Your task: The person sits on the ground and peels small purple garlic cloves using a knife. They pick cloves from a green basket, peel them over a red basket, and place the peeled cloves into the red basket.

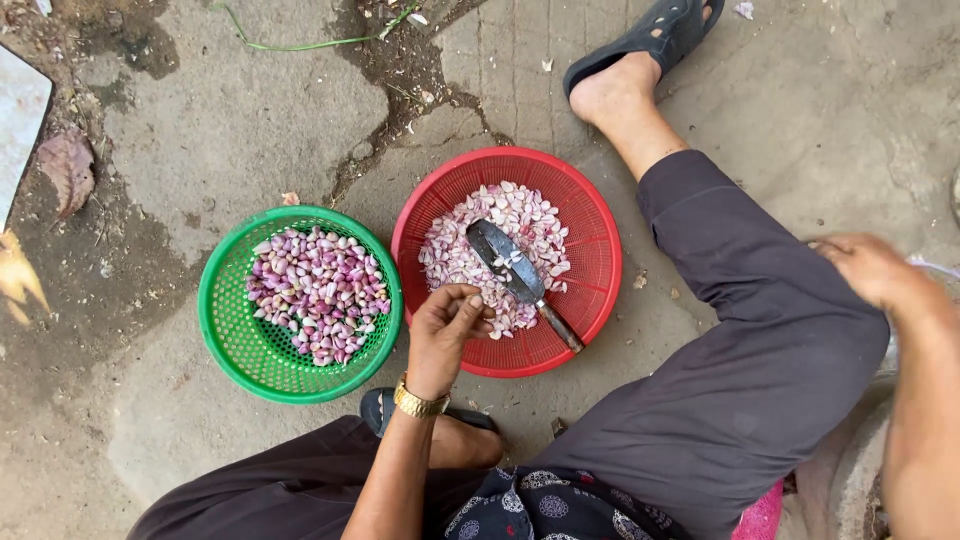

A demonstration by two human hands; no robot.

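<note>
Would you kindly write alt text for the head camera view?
A seated person's left hand hovers with pinched fingers over a red basket of pale peeled cloves and a knife. A green basket of purple cloves sits beside it; the right hand is blurred, off to the side.

The right hand (872,268), at the right edge of the frame, is smeared by motion blur, so its fingers cannot be made out, and whatever pale thing lies beside it is cut off by the edge. What the closed fingertips of the left hand (447,325) pinch is too small to be told. The knife (520,279) blade is partly covered by peeled cloves (500,215). A pale flat object (18,120) at upper left is cropped.
</note>
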